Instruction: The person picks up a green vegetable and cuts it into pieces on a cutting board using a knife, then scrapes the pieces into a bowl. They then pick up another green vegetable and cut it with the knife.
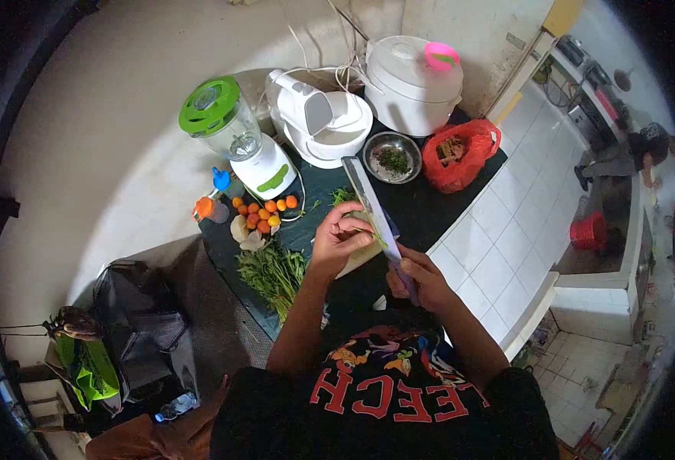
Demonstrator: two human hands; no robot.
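Observation:
My right hand [423,277] grips the handle of a large knife [368,199], whose blade points up and away over the dark counter [429,207]. My left hand [339,238] rests its fingers against the flat of the blade, where bits of chopped green cling. Below the hands lies a pale cutting board [359,259], mostly hidden. A bunch of leafy greens [274,273] lies just left of my left hand.
Behind stand a green-lidded blender [230,134], a white mixer [318,119], a white rice cooker [412,80], a steel bowl of chopped herbs [392,157], a red plastic bag [460,153] and small orange fruits [264,213]. White tiles lie to the right; another person [629,157] crouches far right.

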